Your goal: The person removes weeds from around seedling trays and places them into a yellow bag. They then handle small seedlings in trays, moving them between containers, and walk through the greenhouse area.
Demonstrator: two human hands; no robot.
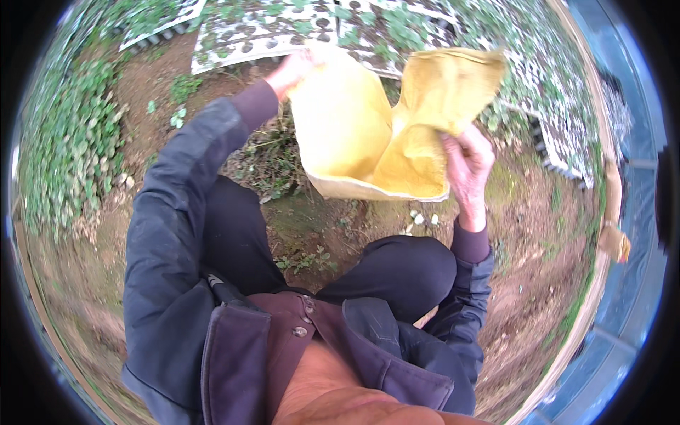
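Observation:
A yellow woven sack (340, 122) is spread before me, its mouth facing me and its lining showing. My left hand (297, 68) grips the far left part of its rim, and bright glare washes out the fabric there. On the other side my right hand (470, 156) pinches the sack's right edge, with a folded flap rising above the fingers. Beneath the sack, on the soil, lies a heap of pulled weeds (271, 159), partly hidden by it.
White seedling trays (260, 32) with green plants stretch along the far side. Leafy weeds (74, 154) grow at left on bare soil (319, 218). At right runs a pale rail (608, 212) beside blue sheeting (637, 212).

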